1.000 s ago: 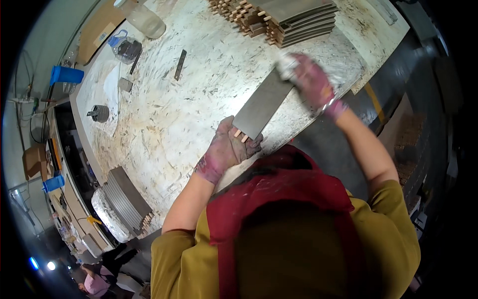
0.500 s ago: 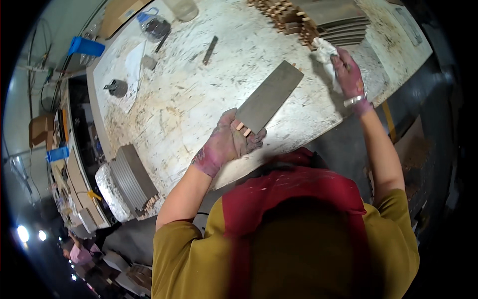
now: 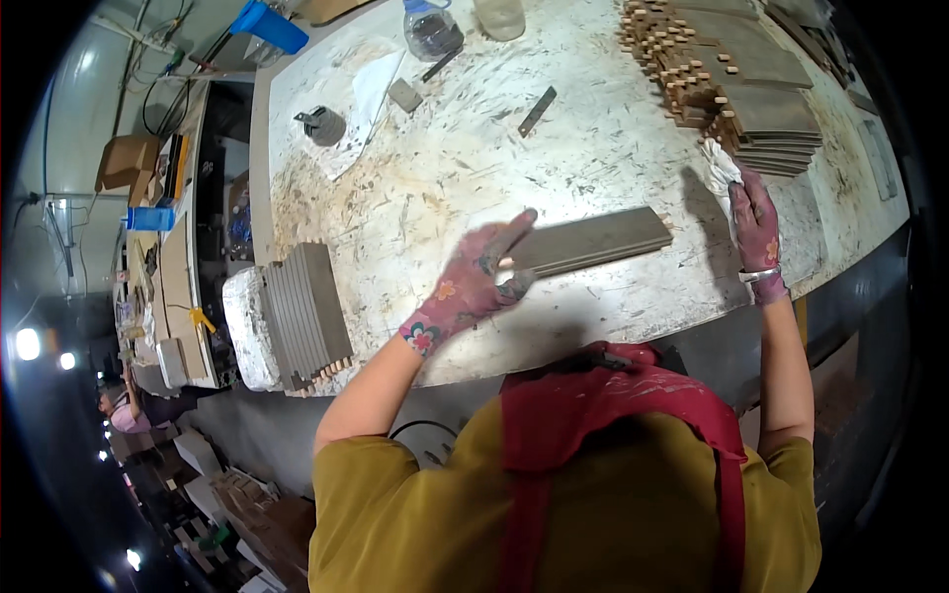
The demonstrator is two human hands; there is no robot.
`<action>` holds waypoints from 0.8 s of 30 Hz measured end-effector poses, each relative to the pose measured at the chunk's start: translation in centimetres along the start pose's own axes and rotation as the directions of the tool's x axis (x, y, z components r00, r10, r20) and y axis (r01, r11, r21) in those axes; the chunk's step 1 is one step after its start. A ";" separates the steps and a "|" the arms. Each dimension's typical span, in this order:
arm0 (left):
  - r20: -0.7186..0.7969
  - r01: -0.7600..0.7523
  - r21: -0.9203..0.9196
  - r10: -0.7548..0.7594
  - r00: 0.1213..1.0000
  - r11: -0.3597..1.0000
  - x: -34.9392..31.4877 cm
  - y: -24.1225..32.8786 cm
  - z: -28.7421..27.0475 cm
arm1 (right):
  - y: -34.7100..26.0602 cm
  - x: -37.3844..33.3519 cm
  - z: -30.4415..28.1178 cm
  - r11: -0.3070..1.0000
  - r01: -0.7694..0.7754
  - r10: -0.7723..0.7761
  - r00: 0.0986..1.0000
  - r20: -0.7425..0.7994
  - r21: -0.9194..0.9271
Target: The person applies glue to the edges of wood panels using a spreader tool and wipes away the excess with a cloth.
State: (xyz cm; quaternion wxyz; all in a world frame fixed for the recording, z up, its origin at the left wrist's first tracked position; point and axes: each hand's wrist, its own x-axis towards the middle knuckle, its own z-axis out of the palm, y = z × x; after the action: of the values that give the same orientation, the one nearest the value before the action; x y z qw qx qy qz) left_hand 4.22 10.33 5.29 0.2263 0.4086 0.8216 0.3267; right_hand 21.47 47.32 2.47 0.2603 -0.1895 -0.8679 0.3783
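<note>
My left hand [image 3: 465, 289], in a stained pink patterned glove, grips the left end of a flat grey-brown wooden board [image 3: 598, 240]. Its fingers and thumb lie on either side of that end, and a pale dowel peg shows beside them. The board is tilted so that its long grooved edge faces me, with small pegs at its far right end. In my right hand [image 3: 757, 222], gloved the same way, a crumpled white cloth [image 3: 719, 170] is pinched. That hand is at the right of the table, apart from the board and just in front of the stacked boards [image 3: 771, 114].
Similar boards stand in a row [image 3: 306, 311] at the table's left edge, beside a white wrapped block [image 3: 247, 331]. Farther back are a dark pot [image 3: 324, 127], a small grey block [image 3: 404, 95], a dark metal strip [image 3: 537, 112] and a plastic jug [image 3: 432, 32].
The board has turned from a steep diagonal to nearly level, tipping so its long edge shows. My right hand keeps the cloth near the stack. The whole view has shifted.
</note>
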 end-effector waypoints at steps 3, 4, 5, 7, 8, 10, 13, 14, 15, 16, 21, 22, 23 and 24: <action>-0.088 -0.223 0.443 0.290 0.953 0.868 0.0 -2.4 -0.7 | -7.3 0.6 3.5 0.986 0.136 -0.121 0.982 0.145 -0.096; -0.114 -0.214 0.464 0.298 0.948 0.860 0.3 -3.9 -0.4 | -7.5 0.2 5.1 0.978 0.190 -0.161 0.951 0.266 -0.086; -0.100 -0.200 0.434 0.268 0.958 0.878 0.7 -4.4 -0.8 | -7.6 -0.2 7.0 0.914 0.393 -0.341 0.881 0.327 -0.104; -0.103 -0.158 0.282 0.194 0.976 0.946 1.3 -6.3 -2.1 | -8.2 -1.9 9.3 0.880 0.420 -0.272 0.829 0.490 -0.222; -0.173 -0.101 0.084 0.115 0.978 0.991 1.4 -7.5 -3.5 | -7.9 -2.5 10.0 0.857 0.451 -0.273 0.808 0.522 -0.250; -0.332 -0.039 -0.396 -0.104 0.937 0.918 1.5 -9.6 -7.0 | -7.4 -2.3 10.0 0.869 0.429 -0.251 0.811 0.528 -0.246; -0.574 0.134 -0.127 -0.183 0.798 0.983 1.6 -13.0 -12.7 | -7.2 -2.2 10.1 0.881 0.410 -0.241 0.817 0.523 -0.236; -0.632 0.232 -0.042 -0.206 0.747 0.972 1.5 -13.5 -13.8 | -7.1 -2.1 10.2 0.880 0.413 -0.250 0.822 0.512 -0.233; -0.638 0.234 -0.037 -0.203 0.743 0.972 1.9 -13.8 -14.2 | -6.8 -2.4 10.4 0.875 0.436 -0.300 0.831 0.469 -0.213; -0.663 0.285 0.004 -0.211 0.718 0.959 2.2 -14.5 -14.7 | -6.7 -2.7 10.5 0.871 0.447 -0.317 0.828 0.463 -0.203; -0.744 0.330 0.081 -0.163 0.648 0.940 6.6 -17.0 -16.4 | -6.3 -3.5 10.9 0.878 0.423 -0.310 0.858 0.410 -0.223; -0.701 0.287 0.173 -0.087 0.708 0.942 7.2 -18.5 -16.9 | -6.6 -3.5 10.7 0.878 0.424 -0.310 0.858 0.409 -0.222; -0.637 0.345 0.278 -0.097 0.765 0.897 8.2 -18.7 -17.4 | -6.9 -3.6 10.5 0.881 0.418 -0.304 0.860 0.410 -0.223; -0.619 0.400 0.318 -0.131 0.774 0.859 9.1 -18.8 -17.2 | -7.0 -3.6 10.5 0.884 0.411 -0.296 0.861 0.413 -0.224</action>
State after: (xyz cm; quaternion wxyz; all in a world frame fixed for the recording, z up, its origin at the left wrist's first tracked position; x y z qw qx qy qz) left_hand -21.78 3.19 2.52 -0.0850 0.2062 0.9524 0.2077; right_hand 17.13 35.11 0.60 0.1267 0.0111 -0.9685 0.2139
